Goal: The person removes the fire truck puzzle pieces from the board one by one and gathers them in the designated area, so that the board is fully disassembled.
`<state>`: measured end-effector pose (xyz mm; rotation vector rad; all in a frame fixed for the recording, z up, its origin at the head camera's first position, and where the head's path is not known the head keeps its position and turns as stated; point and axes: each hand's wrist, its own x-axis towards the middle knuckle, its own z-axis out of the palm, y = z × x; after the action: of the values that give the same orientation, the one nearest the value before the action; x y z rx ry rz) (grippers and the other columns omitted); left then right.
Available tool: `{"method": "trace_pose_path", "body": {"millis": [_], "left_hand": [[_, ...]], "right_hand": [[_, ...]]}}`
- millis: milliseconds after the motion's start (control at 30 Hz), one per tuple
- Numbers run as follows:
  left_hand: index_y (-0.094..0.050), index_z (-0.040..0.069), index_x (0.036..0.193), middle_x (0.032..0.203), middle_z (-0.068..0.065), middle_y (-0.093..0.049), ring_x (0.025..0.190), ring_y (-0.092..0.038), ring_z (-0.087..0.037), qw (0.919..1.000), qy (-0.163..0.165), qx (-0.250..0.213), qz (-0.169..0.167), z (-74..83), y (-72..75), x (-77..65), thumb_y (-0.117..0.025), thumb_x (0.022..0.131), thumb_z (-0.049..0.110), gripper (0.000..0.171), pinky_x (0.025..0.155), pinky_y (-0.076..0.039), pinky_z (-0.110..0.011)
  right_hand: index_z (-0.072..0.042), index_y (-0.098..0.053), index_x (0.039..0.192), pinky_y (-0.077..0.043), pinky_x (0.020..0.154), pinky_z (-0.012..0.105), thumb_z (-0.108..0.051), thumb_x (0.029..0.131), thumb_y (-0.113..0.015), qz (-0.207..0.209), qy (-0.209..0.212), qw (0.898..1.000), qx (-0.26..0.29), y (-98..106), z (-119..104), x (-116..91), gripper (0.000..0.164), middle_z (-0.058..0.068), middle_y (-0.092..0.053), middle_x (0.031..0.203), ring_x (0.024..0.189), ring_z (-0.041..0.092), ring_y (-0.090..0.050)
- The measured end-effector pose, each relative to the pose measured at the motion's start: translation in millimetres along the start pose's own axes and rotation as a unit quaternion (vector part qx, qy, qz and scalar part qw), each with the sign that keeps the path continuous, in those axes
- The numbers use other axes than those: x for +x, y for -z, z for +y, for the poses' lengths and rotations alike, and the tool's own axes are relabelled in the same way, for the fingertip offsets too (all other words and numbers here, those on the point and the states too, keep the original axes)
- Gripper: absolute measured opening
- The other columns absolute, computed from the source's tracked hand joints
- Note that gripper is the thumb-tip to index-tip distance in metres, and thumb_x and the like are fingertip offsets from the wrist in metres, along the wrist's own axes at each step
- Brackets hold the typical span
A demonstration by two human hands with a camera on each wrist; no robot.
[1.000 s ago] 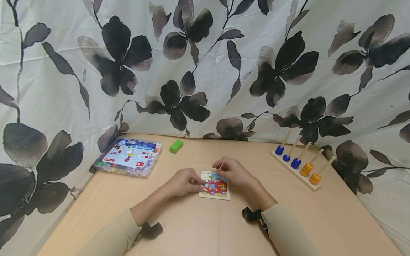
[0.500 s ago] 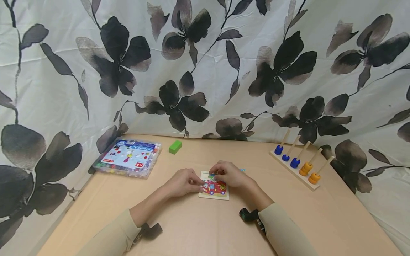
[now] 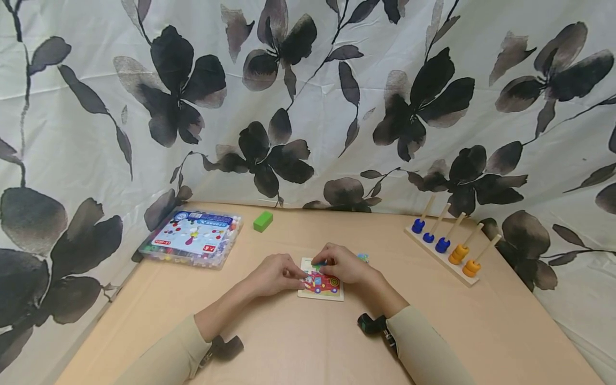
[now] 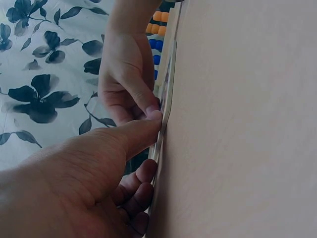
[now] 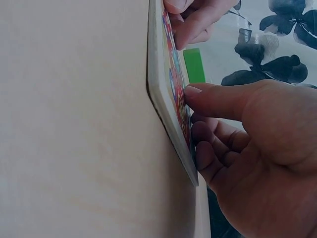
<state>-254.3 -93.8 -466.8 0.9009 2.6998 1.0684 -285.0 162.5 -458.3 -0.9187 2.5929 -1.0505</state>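
Observation:
A small wooden jigsaw puzzle (image 3: 320,292) with a red truck picture lies flat on the table between both hands. My left hand (image 3: 275,275) grips its left edge, thumb on top and fingers curled at the side, as the left wrist view also shows. My right hand (image 3: 347,266) is over the upper part of the puzzle, pinching a small bluish puzzle piece (image 3: 322,263) mostly covered by the fingers. In the right wrist view, the right thumb (image 5: 200,95) comes down at the picture's surface. Behind the right hand lies a loose blue puzzle piece (image 3: 363,258).
A clear plastic case (image 3: 192,235) of colourful parts is at the back left, with a green block (image 3: 263,221) beside it. A wooden peg stand (image 3: 443,251) with blue and orange beads stands at the right. A floral curtain (image 3: 308,107) hangs behind the table.
My right hand has moved left and down over the upper part of the puzzle, uncovering the loose blue piece behind it. The left hand has stayed at the left edge.

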Motion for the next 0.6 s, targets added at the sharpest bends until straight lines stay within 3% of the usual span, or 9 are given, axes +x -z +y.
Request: {"method": "trace_pose_path", "body": {"millis": [600], "left_hand": [[-0.085,0.024,0.107,0.086,0.013,-0.065,0.081,-0.056,-0.008,1.0000,-0.004,0.004,0.000,0.6,-0.3,-0.1,-0.084,0.089,0.033,0.020,0.073,-0.045,-0.027]], "right_hand": [[-0.013,-0.076,0.116,-0.043,0.077,0.027,-0.007,0.099,-0.068,-0.013,-0.024,1.000,-0.003,-1.1,-1.9,1.6,0.020,0.004,-0.058,0.104,0.088,0.016,-0.051]]}}
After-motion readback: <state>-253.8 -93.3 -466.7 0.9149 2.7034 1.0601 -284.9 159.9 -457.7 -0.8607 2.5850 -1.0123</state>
